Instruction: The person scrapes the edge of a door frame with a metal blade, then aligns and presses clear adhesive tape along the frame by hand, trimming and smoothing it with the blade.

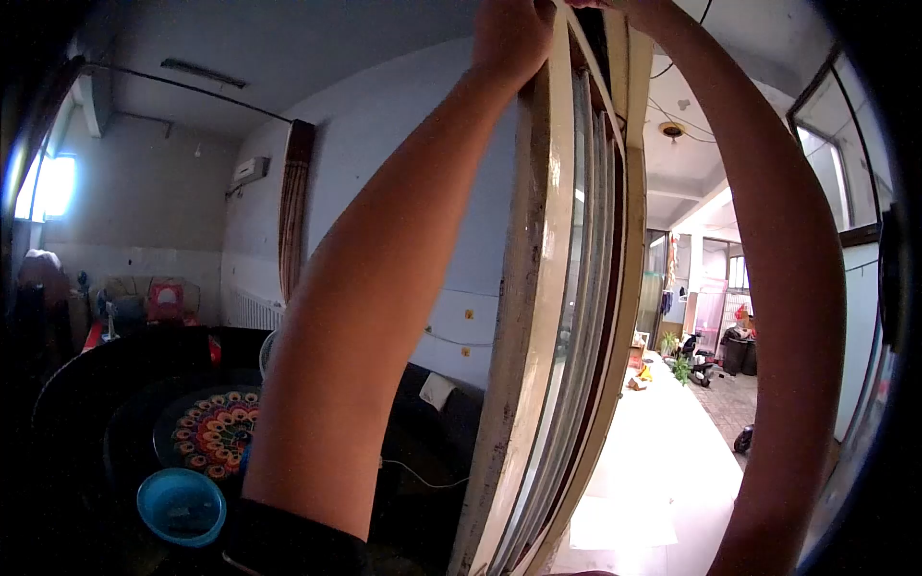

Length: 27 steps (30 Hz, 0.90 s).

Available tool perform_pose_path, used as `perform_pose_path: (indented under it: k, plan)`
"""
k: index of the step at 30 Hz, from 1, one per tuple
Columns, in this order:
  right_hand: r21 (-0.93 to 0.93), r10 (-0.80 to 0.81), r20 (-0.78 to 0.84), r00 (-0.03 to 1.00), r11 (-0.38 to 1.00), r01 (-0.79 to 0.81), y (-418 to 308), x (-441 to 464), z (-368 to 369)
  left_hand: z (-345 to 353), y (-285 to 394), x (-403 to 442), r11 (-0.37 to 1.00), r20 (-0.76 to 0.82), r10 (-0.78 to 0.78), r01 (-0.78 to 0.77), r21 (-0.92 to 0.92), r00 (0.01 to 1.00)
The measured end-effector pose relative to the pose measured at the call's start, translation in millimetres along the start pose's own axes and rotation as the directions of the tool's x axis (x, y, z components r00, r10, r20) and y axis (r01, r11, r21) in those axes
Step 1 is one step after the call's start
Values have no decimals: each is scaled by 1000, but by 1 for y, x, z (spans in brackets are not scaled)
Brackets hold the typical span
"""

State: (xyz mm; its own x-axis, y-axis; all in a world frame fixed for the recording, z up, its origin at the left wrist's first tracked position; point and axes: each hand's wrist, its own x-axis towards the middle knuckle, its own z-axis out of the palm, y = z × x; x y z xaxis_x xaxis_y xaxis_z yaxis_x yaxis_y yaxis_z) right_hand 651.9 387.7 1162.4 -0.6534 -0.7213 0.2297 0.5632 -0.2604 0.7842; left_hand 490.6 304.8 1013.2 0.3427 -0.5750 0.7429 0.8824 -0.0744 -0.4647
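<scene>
Both my arms reach up to the top of a window frame with worn cream paint. My left hand is at the frame's upper left edge, seen from the wrist side, its fingers hidden or cut off by the view's top edge. My right hand comes in from the right near the same top end, only a sliver of it showing. A thin pale strip runs down from between the hands along the frame. Whether either hand grips it cannot be made out. Sliding window panes stand edge-on inside the frame.
Left of the frame is a dim room with a blue basin, a round colourful patterned mat, a brown curtain and an air conditioner. On the right, a bright white surface extends toward green plants.
</scene>
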Motion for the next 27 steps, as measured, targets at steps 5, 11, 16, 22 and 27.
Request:
perform_pose_path:
  k: [5, 11, 16, 22, 27]
  plan:
    - [434, 573, 514, 638, 468, -770, -31, 15, -51, -6, 3, -1, 998, 13, 8, -9, 54, 1000]
    - [408, 602, 495, 627, 476, -779, -37, 21, -45, -5, 2, 1, 997, -8, 34, -33, 65, 999]
    - [-116, 206, 299, 932, 977, -179, -33, 21, -49, -8, -2, 2, 995, -28, 84, -82, 62, 996]
    - [669, 633, 685, 360, -351, -656, -63, 16, -91, -1, -6, 4, 985, -14, 103, -100, 142, 995]
    - [225, 276, 427, 861, 890, -397, -51, 15, -72, -10, 2, 4, 979, 39, 53, -59, 197, 998]
